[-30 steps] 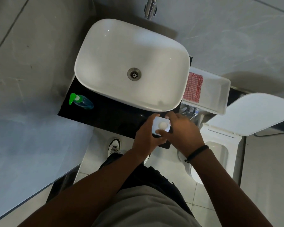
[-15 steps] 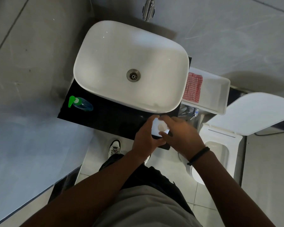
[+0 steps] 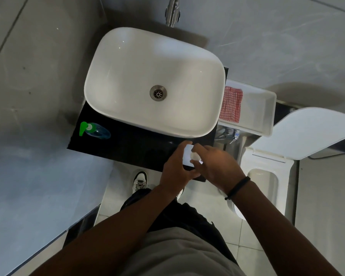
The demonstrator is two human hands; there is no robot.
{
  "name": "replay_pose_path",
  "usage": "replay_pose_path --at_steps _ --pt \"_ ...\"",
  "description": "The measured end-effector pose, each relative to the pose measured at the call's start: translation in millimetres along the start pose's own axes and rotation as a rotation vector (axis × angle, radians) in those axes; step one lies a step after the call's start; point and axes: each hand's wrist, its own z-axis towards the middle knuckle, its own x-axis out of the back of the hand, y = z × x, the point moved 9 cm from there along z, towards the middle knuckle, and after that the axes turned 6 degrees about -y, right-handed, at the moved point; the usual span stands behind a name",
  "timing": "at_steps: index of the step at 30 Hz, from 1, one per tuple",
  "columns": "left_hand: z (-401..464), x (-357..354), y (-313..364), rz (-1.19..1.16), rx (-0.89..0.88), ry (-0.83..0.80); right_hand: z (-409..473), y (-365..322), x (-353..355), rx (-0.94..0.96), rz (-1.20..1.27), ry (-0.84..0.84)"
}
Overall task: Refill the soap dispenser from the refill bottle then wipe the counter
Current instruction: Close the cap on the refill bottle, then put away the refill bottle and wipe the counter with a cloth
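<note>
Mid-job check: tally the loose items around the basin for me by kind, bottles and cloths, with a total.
Bottles: 2, the green-pump dispenser on the black counter, and the white bottle gripped by the left hand, with the right hand at its cap.
Cloths: 1, the red checked cloth on the toilet tank.
Total: 3

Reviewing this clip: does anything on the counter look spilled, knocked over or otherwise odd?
No spill shows on the black counter. The green-pump soap dispenser stands at its left end. Both hands hold the white refill bottle near the right corner.
</note>
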Motion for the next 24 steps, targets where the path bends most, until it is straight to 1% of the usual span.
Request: replay_pose_path --at_steps 4,7,9,11,12,14,15,17,19,22,24 --pt "-0.5 0.6 4.6 -0.021 0.017 0.023 -1.4 4.1 -4.0 -0.095 0.158 0.098" --pt "-1.2 2.2 5.1 -0.024 0.049 0.016 -12.1 14.5 -9.4 -0.202 0.303 0.235" --pt "-0.6 5.7 1.3 0.040 0.046 0.001 -25.9 22.1 -20.9 -0.285 0.488 0.344" --pt "0.6 9.6 -9.4 0.139 0.055 -0.062 -42.1 26.5 -42.1 -0.401 0.701 0.464" --pt "1.4 12.2 -17.0 0.218 0.051 -0.102 -47.0 27.4 -56.9 -0.476 0.782 0.497" --pt "3.6 20.0 -33.1 0.473 0.005 -0.145 -45.2 24.1 -88.8 -0.603 0.897 0.503" --pt "4.8 23.6 -42.7 0.603 -0.015 -0.164 -41.0 20.0 -100.5 -0.636 0.940 0.519" --pt "8.6 24.9 -63.9 0.770 -0.017 -0.241 -30.3 12.6 -111.0 -0.671 0.993 0.619" --pt "12.1 15.8 -78.6 0.863 -0.049 -0.331 -24.5 10.0 -115.8 -0.745 1.026 0.732" --pt "20.2 -6.9 -78.3 0.936 -0.174 -0.342 -32.8 20.4 -118.5 -0.832 1.039 0.908" --pt "28.0 -24.9 -76.7 0.987 -0.209 -0.335 -47.9 37.6 -119.4 -0.876 1.050 0.993"
